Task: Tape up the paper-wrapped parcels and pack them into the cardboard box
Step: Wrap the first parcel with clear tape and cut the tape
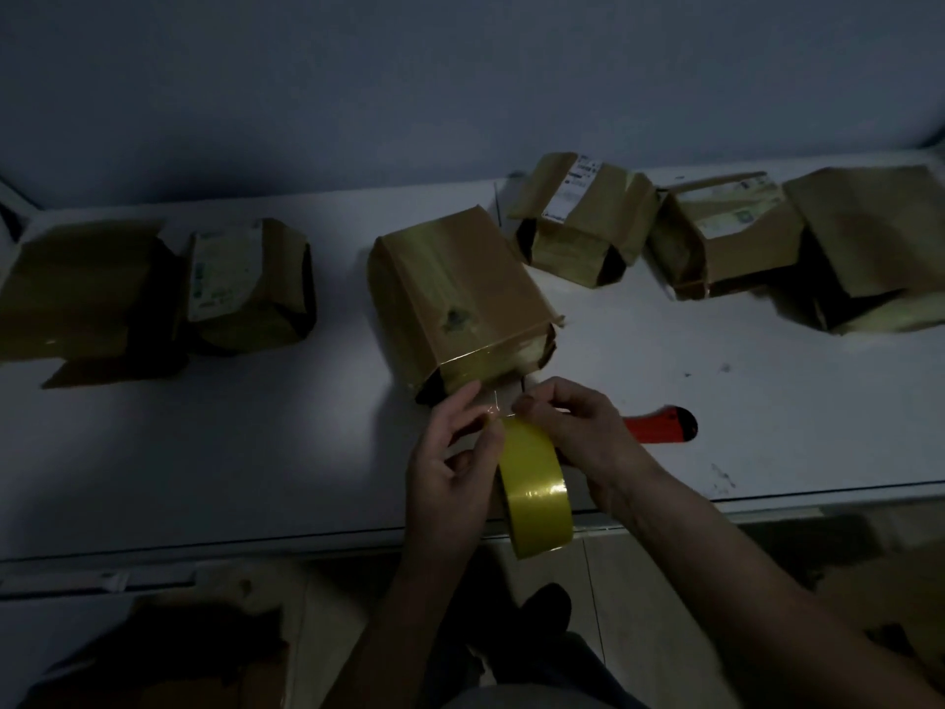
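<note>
Yellow tape roll point(537, 491), pinched by left hand point(450, 452) and right hand point(578, 427), feeds the parcel point(455, 294); tearing likely comes next.

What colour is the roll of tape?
Yellow; the tape roll shows best in the head view.

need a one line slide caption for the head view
Both hands pull tape from a yellow tape roll toward the centre parcel on a white table, more wrapped parcels behind.

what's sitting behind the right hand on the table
An orange-red tool lies on the white table, poking out from behind the right hand. Only its rounded end shows; the rest is covered, so its kind is unclear.
</note>
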